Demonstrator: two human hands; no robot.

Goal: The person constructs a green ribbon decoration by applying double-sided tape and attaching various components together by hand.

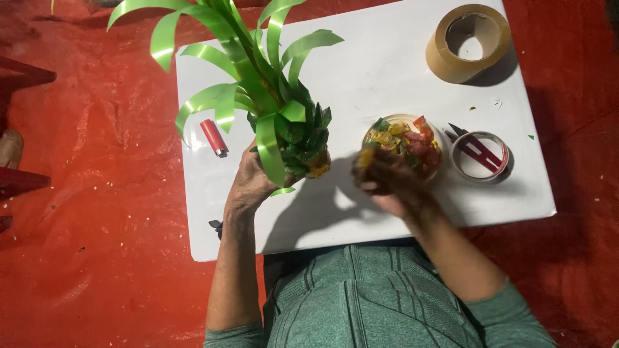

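Note:
My left hand [253, 180] grips a craft plant [293, 132] with a dark green leafy base and long curled light-green ribbon leaves [213, 55] spreading up and to the left. It is held over the white board [387, 71]. My right hand [390, 183] is blurred and pinches a small yellow piece just beside a round bowl [406, 138] filled with several red, yellow and green pieces. The two hands are close together near the board's front edge.
A red lighter [213, 137] lies left of the plant. A roll of brown tape [469, 42] stands at the back right. A smaller tape roll with red-handled scissors [480, 154] sits right of the bowl. Red sheeting [90, 212] surrounds the board.

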